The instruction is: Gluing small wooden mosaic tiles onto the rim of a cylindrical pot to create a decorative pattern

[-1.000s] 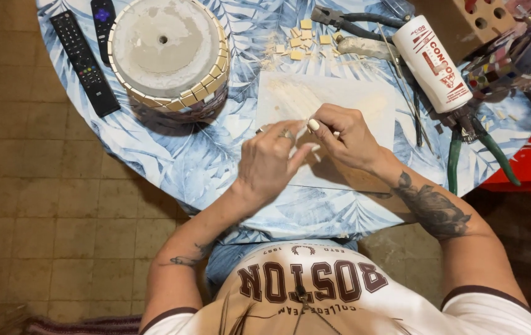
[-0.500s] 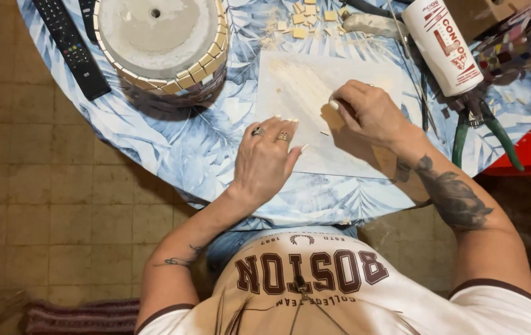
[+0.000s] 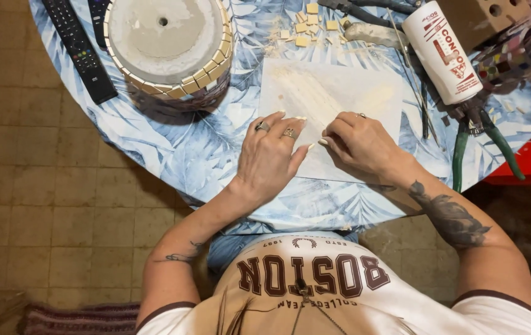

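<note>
- View from above of a round tabletop [image 3: 172, 155] with a blue leaf-print cover.
- The left hand [image 3: 271, 158] lies flat, fingers spread, on the lower left corner of a white sheet [image 3: 352, 87] smeared with pale paste; its grip is open and holds nothing.
- The right hand [image 3: 361, 144] rests on the sheet just beside it, fingers curled; whether its grip pinches anything cannot be told.
- An upturned grey pot [image 3: 166, 46] ringed with tan tiles stands to the upper left.
- Loose tan tiles [image 3: 309, 25] lie above the sheet.
- A white glue bottle [image 3: 442, 53] and green-handled pliers [image 3: 482, 142] lie at the right, two black remotes [image 3: 79, 46] at the left.
</note>
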